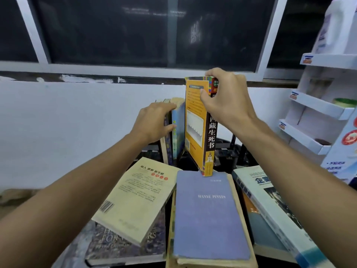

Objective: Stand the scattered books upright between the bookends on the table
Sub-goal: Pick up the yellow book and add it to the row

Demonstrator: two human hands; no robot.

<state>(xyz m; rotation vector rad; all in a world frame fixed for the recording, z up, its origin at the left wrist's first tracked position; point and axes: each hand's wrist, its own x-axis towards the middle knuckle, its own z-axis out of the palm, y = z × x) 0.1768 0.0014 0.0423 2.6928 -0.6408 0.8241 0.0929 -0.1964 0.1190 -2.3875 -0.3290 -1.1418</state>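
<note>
Right hand point(226, 101) grips the orange book point(195, 122) by its top, holding it upright just beside the standing books point(176, 136). Left hand point(154, 122) braces those with straightish fingers. Other books lie flat nearer, including a blue book point(208, 219).

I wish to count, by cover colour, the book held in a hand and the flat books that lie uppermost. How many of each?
Orange book, in the right hand: 1
Cream book: 1
Blue book: 1
White and teal book: 1
Total: 4
</note>
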